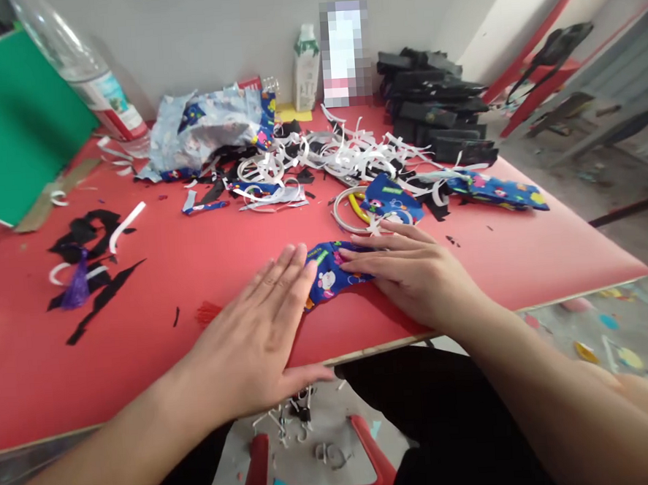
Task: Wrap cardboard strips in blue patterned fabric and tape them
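A blue printed strip of fabric or wrapper (329,275) with cartoon figures lies near the table's front edge. My left hand (257,320) rests flat on its left end, fingers straight and thumb spread out. Over the right end lies my right hand (419,273), its fingers stretched across the strip. Both ends are hidden under the hands. Just beyond the right fingers are a blue printed piece (390,202), a yellow-handled tool (359,207), perhaps scissors, and a white ring of tape or strip (344,212).
White paper strips (346,153) heap across the red table (193,254). Behind stand a plastic bottle (103,95), a carton (307,71) and a crumpled printed sheet (180,134). Black folded bundles (430,104) are stacked at right, near a blue printed roll (499,190). A purple tassel (77,283) lies left.
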Demonstrator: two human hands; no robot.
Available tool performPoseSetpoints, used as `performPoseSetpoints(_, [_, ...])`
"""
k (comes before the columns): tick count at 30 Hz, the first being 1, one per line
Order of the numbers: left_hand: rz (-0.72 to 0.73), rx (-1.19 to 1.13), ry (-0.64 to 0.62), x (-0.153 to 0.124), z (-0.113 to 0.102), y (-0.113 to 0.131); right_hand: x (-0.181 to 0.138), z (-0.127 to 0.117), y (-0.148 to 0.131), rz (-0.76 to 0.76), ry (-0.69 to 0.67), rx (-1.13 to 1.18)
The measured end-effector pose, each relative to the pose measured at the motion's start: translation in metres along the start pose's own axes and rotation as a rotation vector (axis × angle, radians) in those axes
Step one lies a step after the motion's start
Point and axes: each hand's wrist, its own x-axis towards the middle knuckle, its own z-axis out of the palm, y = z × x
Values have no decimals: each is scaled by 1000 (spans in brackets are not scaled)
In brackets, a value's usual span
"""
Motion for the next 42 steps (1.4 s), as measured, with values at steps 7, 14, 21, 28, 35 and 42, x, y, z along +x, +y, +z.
performPoseSetpoints(7, [3,111,-120,-3,5,-1,1,-3,17,-74,9,-29])
performPoseSetpoints(14, [22,81,-132,-2,1,-3,0,-27,-21,112,-175,29])
performPoseSetpoints(21, [-106,93,-142,-1,15,6,12,19,-53,66,-284,99])
performPoseSetpoints(28, [-225,108,-184,-6,11,12,6,21,-62,208,-297,-65])
performPoseSetpoints(35, [-212,137,-262,-6,5,10,2,24,-65,79,-286,-63])
performPoseSetpoints(42, [-139,194,-261,-36,-11,12,2,19,-70,225,-277,-79])
